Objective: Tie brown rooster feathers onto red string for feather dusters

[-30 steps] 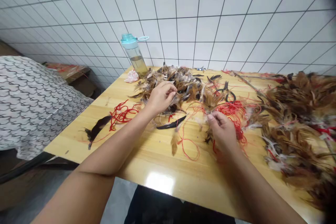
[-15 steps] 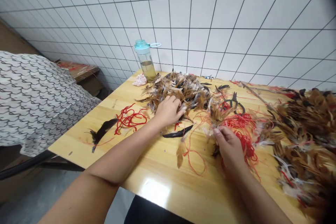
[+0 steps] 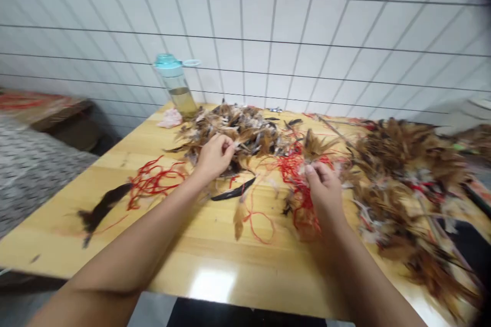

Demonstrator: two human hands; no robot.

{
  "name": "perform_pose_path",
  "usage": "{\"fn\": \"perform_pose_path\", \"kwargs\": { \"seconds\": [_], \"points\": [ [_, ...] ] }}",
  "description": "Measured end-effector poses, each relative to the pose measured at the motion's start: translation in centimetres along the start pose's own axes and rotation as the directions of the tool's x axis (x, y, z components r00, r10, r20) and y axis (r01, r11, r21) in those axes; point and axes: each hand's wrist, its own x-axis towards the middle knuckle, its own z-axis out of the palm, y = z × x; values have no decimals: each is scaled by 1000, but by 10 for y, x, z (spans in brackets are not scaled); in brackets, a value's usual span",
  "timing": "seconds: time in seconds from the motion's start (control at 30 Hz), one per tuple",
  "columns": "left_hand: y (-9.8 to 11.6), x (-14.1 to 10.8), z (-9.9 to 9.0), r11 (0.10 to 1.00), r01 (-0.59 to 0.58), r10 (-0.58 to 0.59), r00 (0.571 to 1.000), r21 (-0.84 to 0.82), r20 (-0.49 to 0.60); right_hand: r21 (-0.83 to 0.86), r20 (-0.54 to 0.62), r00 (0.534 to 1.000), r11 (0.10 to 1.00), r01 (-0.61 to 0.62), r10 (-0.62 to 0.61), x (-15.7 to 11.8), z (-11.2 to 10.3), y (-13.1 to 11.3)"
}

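The right hand (image 3: 326, 187) pinches the bunch (image 3: 314, 147) above the surface (image 3: 264, 278) – best held firmly at its base; the left hand (image 3: 215, 157), fingertips together at the pile (image 3: 249, 125) – grip unclear – should draw gently.

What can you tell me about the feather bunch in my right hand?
The feather bunch is a small, soft-looking tuft: brown feathers with paler, fluffy bases. It points upward, tips fanned toward the wall, one strand slanting off to the right. The right hand pinches it at the base between thumb and fingers, above the table. Red thread lies close by; whether any is tied around it cannot be told.
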Motion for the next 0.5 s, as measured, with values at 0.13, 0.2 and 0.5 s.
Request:
{"fn": "perform_pose_path", "kwargs": {
  "seconds": [0.13,0.2,0.5],
  "points": [
    [-3,-3,6,986,-92,79,992,136,100,-10,-48,999,1000,6,-6,6,-3,3],
    [-4,-3,9,961,-151,133,987,231,94,-17,-56,998,1000,-12,11,8,-9,4],
    [7,-14,8,916,-274,297,954,294,-34,-209,-305,952,975,-75,8,-19,-128,-12]
  ]
}}
